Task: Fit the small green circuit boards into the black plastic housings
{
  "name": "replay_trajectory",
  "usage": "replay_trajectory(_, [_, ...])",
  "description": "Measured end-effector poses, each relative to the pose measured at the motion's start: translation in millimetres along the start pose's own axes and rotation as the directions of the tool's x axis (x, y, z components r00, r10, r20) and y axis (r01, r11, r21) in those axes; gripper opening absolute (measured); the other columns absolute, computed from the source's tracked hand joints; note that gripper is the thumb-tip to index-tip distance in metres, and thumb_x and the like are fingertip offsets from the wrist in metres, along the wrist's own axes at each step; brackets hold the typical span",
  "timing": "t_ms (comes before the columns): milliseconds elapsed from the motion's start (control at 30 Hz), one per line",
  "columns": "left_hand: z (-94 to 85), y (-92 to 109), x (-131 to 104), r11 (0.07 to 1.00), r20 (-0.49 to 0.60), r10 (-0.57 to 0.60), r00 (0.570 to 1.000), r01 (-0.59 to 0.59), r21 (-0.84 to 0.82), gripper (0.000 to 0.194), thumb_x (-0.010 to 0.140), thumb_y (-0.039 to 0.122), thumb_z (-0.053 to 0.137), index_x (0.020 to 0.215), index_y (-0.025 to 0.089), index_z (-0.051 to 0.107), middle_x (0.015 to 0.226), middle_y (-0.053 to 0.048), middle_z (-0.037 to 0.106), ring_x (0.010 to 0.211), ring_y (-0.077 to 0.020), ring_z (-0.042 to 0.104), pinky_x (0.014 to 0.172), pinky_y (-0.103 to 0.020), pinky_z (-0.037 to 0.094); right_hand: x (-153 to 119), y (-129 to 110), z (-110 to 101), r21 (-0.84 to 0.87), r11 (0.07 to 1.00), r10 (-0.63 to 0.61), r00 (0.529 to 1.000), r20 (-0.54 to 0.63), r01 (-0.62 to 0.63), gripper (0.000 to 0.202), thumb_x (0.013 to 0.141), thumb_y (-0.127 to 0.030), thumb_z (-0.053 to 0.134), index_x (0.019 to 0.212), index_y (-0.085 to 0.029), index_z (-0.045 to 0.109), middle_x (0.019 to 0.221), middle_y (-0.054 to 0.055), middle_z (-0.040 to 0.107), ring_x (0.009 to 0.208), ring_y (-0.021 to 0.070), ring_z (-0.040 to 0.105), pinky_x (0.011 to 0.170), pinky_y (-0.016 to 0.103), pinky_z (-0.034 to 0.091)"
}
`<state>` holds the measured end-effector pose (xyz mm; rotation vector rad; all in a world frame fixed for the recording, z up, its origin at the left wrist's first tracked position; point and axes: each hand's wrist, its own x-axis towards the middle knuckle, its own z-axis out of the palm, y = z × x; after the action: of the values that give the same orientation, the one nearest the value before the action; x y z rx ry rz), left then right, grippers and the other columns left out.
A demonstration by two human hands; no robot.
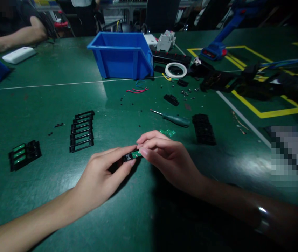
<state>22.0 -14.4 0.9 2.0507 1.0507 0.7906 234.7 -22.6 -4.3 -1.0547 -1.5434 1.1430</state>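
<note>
Between the thumb and fingers of my left hand is a small black plastic housing. A small green circuit board lies at its right end. My right hand pinches the far end of that board, and its fingertips partly hide it. Just behind my right hand are several loose green circuit boards. A screwdriver with a dark green handle lies beyond them. To the left are a black slotted frame and a black holder with green boards in some slots.
A blue plastic bin stands at the back, with a white tape roll to its right. Loose screws and wire pieces lie in front. A black ribbed part and a blue power tool are rightward. Another person's arm rests back left.
</note>
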Motion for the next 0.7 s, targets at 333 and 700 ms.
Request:
replay_trajectory(333, [0.3,-0.5,0.9,1.0,0.009,-0.006,1.0,0.006,0.001,0.034,0.095,0.024,0.067,0.128,0.02,0.07,0.117,-0.005,0.078,0.1,-0.0183,0.074,0.086,-0.026,0.057,-0.5,-1.1,-1.0,-0.014,1.0,0.0,0.999,0.034,0.0,0.017,0.097,-0.023,0.063,0.083,-0.019,0.073,0.11,0.007,0.064,0.107,0.0195,0.063,0.091,0.034,0.049])
replay_trajectory(700, [0.3,-0.9,0.6,1.0,0.035,-0.015,0.999,0.015,0.012,0.032,0.096,0.025,0.065,0.128,0.021,0.07,0.115,-0.006,0.078,0.098,-0.0199,0.074,0.084,-0.029,0.057,1.6,-2.7,1.1,-0.032,0.999,0.025,0.999,0.022,-0.025,0.019,0.095,-0.023,0.065,0.078,-0.018,0.072,0.108,0.007,0.063,0.104,0.0202,0.063,0.088,0.035,0.049])
